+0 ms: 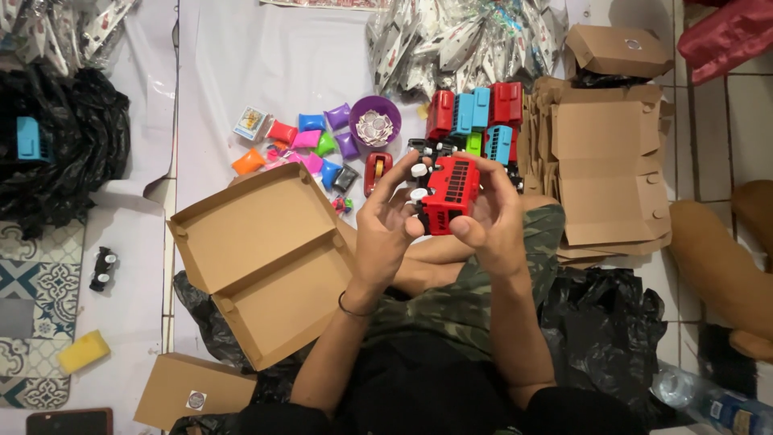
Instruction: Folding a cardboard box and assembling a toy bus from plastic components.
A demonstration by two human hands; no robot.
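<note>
We see the red toy bus (449, 193) held above the lap between both hands, left hand (386, 225) and right hand (493, 221), whose fingers (465, 229) pinch its sides, beside the open cardboard box (262, 258).

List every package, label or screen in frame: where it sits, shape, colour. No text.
Open cardboard box: left of the hands, brown, lid flapped back, nothing inside.
Flat cardboard boxes: stacked at right, brown, unfolded.
Closed cardboard box: top right, brown, round sticker on top.
Small closed box: bottom left, brown, round sticker.
Foil bags: heap at top centre, silvery, printed.
Small carton: beside the coloured pouches, square, white and blue.
Phone: bottom left corner, dark screen.
</note>
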